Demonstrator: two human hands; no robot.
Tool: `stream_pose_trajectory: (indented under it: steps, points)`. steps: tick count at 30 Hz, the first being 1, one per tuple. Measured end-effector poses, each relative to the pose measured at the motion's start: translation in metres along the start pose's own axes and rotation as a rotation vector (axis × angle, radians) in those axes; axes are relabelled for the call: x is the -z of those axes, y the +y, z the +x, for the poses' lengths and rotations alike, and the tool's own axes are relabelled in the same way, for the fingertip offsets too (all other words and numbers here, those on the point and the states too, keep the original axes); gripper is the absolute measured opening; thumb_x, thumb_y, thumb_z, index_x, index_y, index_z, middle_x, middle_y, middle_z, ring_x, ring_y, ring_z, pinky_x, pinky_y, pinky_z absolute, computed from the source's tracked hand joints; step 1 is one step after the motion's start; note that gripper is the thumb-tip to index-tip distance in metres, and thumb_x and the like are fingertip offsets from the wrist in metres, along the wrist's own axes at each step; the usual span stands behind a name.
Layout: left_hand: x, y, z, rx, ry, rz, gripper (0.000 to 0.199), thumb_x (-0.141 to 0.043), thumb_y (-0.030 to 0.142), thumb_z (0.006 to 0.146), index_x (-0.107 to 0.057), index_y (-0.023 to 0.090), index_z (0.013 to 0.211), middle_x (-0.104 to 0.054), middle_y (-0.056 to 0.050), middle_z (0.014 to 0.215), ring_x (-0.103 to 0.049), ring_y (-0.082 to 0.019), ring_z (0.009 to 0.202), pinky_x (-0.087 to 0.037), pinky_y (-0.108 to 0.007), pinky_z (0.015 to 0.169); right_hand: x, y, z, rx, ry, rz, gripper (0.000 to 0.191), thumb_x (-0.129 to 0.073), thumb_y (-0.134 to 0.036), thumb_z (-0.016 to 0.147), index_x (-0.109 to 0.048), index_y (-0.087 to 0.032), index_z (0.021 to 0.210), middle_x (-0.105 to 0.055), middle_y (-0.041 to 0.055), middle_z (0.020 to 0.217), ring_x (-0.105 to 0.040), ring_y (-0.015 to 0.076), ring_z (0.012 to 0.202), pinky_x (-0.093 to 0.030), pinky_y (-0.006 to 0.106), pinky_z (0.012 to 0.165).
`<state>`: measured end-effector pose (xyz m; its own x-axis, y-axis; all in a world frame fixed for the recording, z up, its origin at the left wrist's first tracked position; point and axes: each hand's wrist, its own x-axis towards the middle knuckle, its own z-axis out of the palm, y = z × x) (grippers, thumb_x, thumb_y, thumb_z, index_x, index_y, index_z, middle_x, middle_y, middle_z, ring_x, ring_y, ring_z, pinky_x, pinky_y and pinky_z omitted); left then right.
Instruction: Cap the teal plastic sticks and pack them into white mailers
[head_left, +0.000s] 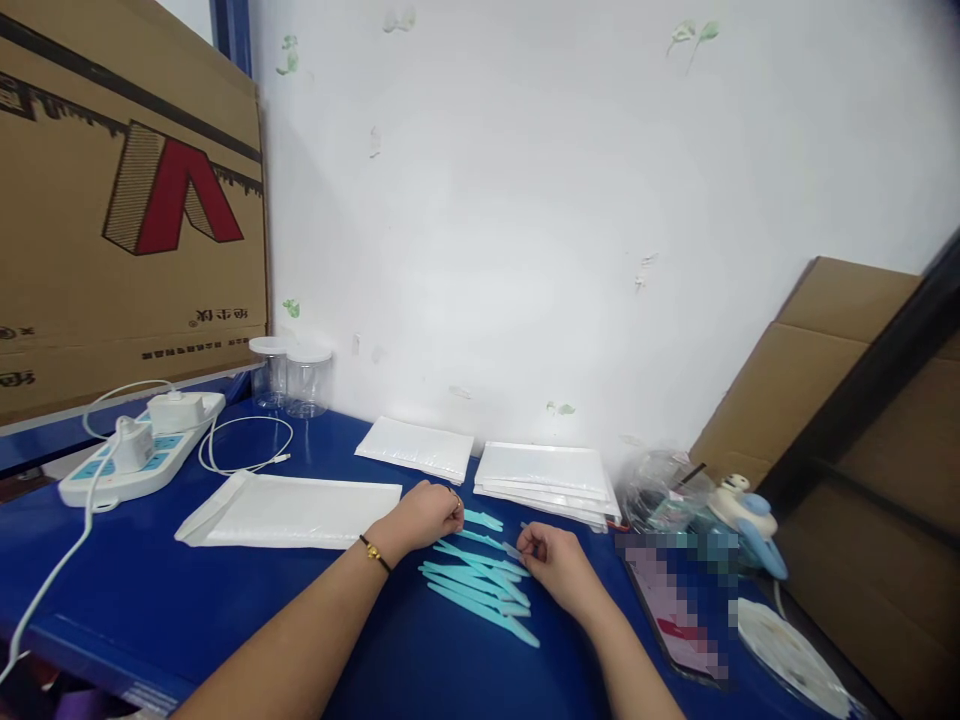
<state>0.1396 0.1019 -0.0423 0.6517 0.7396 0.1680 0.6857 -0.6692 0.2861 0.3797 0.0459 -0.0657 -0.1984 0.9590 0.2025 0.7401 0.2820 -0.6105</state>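
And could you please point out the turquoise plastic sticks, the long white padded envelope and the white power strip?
Turquoise plastic sticks (484,611): head view, nearest stick's middle.
Long white padded envelope (300,512): head view, middle of its upper face.
White power strip (160,459): head view, on its blue socket panel.

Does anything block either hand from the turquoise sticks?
Nothing visible does. The left hand and right hand flank the turquoise sticks; the long white envelope lies off to the left.
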Motion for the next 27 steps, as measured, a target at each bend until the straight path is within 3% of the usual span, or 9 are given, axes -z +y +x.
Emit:
stream_pose_trajectory:
  steps: [18, 27]
  points:
    - [0.002, 0.001, 0.0, -0.002, -0.008, 0.015, 0.016, -0.052, 0.016, 0.075, -0.064, 0.021, 0.066, -0.069, 0.002, 0.075, -0.059, -0.014, 0.071, -0.036, -0.024, 0.072, 0.006, -0.002, -0.002, -0.016, -0.061, 0.011, 0.014, -0.054, -0.011, 0.067, -0.065, -0.019, 0.067, -0.06, -0.0021, 0.061, -0.051, 0.0119, 0.055, -0.034, 0.021, 0.051]
    - [-0.011, 0.011, 0.002, -0.095, -0.034, -0.069, 0.015, -0.053, 0.017, 0.074, -0.067, 0.021, 0.07, -0.069, 0.001, 0.076, -0.06, -0.014, 0.072, -0.038, -0.022, 0.069, 0.001, -0.007, -0.003, -0.002, -0.065, 0.009, 0.017, -0.054, -0.008, 0.065, -0.067, -0.019, 0.066, -0.06, -0.0012, 0.059, -0.051, 0.0119, 0.054, -0.033, 0.02, 0.049]
